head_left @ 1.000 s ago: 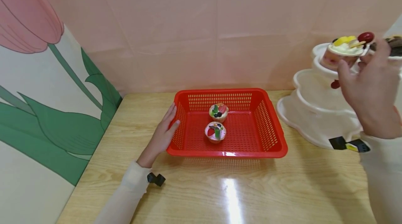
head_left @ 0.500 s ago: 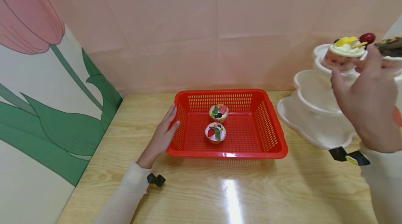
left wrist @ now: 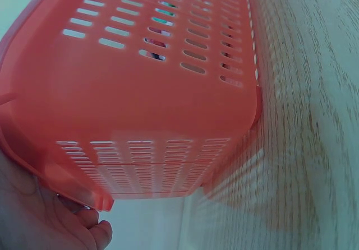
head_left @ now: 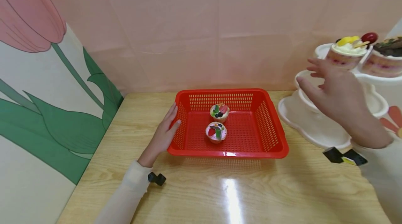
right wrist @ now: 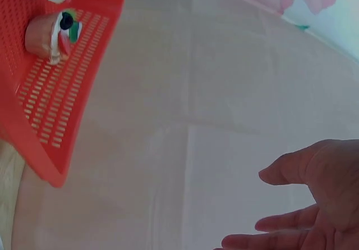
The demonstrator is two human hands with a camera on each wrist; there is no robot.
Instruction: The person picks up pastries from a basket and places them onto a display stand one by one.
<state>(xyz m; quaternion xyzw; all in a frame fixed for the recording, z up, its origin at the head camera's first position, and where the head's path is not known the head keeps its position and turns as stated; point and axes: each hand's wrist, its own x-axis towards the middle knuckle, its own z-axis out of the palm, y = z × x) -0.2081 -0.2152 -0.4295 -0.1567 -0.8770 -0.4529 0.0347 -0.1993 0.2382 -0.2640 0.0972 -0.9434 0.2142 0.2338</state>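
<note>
My left hand (head_left: 163, 131) lies along the left rim of a red plastic basket (head_left: 251, 154), fingers fairly straight and thumb over the edge. In the left wrist view, fingertips (left wrist: 102, 234) show beside the rim. Inside the basket sit two small cupcakes: one with a strawberry and green leaf topping (head_left: 219, 112), one with pink cream (head_left: 216, 132). Holding nothing, my right hand (head_left: 340, 95) hovers before a white tiered stand (head_left: 292, 112), fingers spread in the right wrist view. Behind it, a dessert cup with cream and yellow fruit (head_left: 347, 56) stands on the upper tier.
Beside that cup stands another with a dark chocolate topping (head_left: 384, 65), partly out of view. The stand's scalloped tiers reach close to the basket's right side. A pink backdrop (head_left: 188, 35) rises behind the wooden table (head_left: 201, 196); a tulip panel (head_left: 56, 119) is at left.
My right hand has drawn back from the dessert cups and moved left and down, its fingers coming away. The cups stay on the stand. My left hand and the basket keep their place.
</note>
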